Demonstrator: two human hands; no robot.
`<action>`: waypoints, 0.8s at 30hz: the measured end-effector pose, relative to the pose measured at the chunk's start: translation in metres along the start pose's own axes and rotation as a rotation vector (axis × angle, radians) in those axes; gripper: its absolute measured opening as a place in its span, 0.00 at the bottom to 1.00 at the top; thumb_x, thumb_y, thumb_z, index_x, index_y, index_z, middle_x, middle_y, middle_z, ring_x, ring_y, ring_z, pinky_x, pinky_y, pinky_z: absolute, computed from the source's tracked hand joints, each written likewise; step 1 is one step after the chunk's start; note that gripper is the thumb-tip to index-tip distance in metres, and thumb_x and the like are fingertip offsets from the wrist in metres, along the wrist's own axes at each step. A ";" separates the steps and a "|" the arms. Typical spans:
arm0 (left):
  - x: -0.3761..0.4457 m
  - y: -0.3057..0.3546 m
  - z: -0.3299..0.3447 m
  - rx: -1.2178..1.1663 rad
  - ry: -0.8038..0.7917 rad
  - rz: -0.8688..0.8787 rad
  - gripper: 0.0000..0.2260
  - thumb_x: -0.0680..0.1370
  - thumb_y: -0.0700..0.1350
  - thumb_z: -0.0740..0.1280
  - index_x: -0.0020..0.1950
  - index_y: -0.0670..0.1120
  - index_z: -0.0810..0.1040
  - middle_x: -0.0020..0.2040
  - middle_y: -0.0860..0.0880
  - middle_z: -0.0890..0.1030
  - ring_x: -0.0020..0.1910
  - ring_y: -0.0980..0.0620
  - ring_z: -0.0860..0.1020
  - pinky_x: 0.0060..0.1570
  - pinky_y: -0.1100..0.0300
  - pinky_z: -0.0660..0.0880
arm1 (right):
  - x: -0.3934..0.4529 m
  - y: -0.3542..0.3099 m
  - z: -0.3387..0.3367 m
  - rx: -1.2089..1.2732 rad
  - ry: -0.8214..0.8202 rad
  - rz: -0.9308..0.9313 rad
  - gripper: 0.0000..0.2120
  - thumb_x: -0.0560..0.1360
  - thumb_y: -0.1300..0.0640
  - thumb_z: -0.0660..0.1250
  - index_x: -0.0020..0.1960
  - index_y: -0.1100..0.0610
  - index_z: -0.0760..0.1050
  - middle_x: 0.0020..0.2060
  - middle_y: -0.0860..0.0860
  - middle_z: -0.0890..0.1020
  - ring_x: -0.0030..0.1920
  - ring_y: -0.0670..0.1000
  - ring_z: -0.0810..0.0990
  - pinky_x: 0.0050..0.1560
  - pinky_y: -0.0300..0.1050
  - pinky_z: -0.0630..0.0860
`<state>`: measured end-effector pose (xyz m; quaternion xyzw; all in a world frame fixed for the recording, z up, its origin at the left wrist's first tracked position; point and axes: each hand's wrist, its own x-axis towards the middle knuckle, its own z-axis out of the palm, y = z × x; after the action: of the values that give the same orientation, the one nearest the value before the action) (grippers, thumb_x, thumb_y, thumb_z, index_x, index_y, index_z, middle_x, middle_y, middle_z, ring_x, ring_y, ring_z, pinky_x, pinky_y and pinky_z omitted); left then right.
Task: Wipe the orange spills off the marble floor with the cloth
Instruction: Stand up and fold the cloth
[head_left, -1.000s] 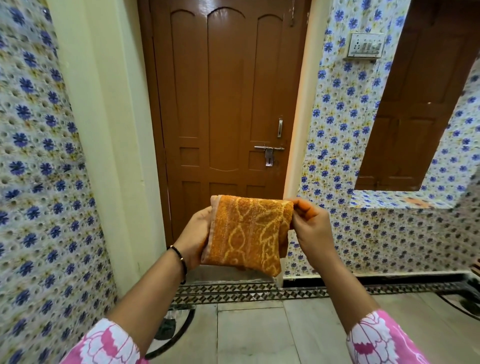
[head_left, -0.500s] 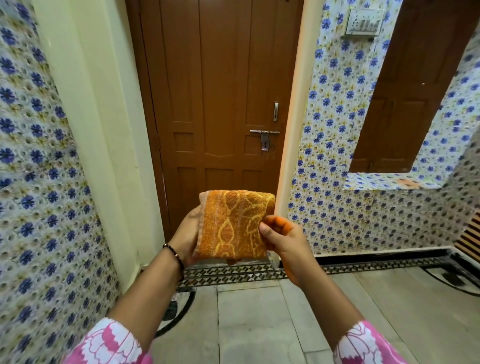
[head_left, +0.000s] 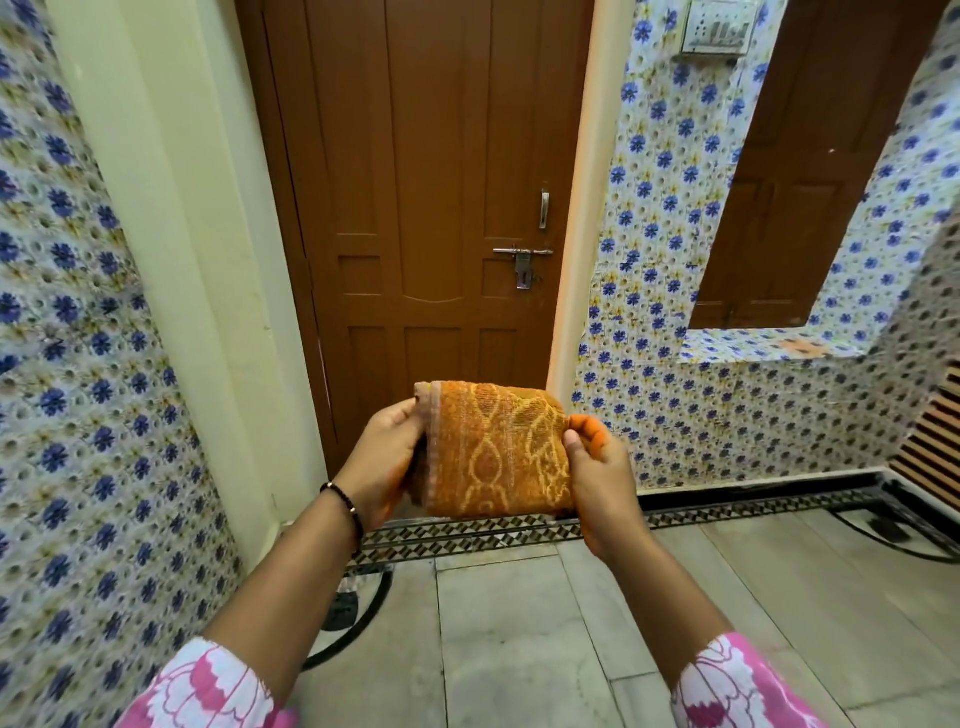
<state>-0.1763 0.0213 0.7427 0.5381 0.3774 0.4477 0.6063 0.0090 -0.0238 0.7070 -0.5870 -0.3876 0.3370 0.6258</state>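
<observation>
A folded orange cloth with a yellow woven pattern hangs in the air in front of the brown door. My left hand grips its left edge, a dark bead bracelet on the wrist. My right hand pinches its right edge, and the fingertips are stained orange. The grey marble floor lies below. I see no orange spill on the part of the floor in view.
A closed brown door with a metal latch stands straight ahead. Blue-flowered tiled walls close in on left and right. A patterned black border strip runs along the wall foot. A tiled ledge sits at the right.
The view has tilted down, showing more floor. My right hand shifted from the cloth's front back to its right edge, and the cloth sits lower in front of the door.
</observation>
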 end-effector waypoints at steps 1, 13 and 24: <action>-0.001 0.003 0.002 -0.011 -0.012 0.009 0.14 0.81 0.51 0.56 0.48 0.47 0.79 0.37 0.51 0.84 0.38 0.55 0.82 0.39 0.56 0.77 | -0.003 0.002 0.003 0.049 0.006 0.002 0.11 0.82 0.53 0.55 0.53 0.55 0.75 0.51 0.58 0.81 0.52 0.57 0.80 0.55 0.62 0.78; -0.004 0.010 0.001 -0.067 -0.142 -0.080 0.13 0.81 0.48 0.58 0.48 0.43 0.78 0.39 0.45 0.82 0.38 0.50 0.81 0.40 0.56 0.80 | -0.021 -0.004 -0.002 0.397 -0.338 0.250 0.31 0.61 0.57 0.79 0.60 0.58 0.71 0.51 0.56 0.83 0.51 0.57 0.83 0.50 0.53 0.81; -0.021 -0.070 0.037 0.045 -0.222 -0.244 0.09 0.81 0.46 0.56 0.57 0.49 0.74 0.50 0.43 0.78 0.47 0.44 0.76 0.48 0.52 0.75 | -0.061 0.033 -0.065 0.293 -0.086 0.450 0.20 0.71 0.60 0.71 0.62 0.58 0.72 0.53 0.58 0.81 0.50 0.60 0.81 0.36 0.50 0.79</action>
<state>-0.1388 -0.0113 0.6780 0.5479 0.3807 0.2997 0.6819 0.0386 -0.1050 0.6682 -0.5468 -0.2207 0.5445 0.5966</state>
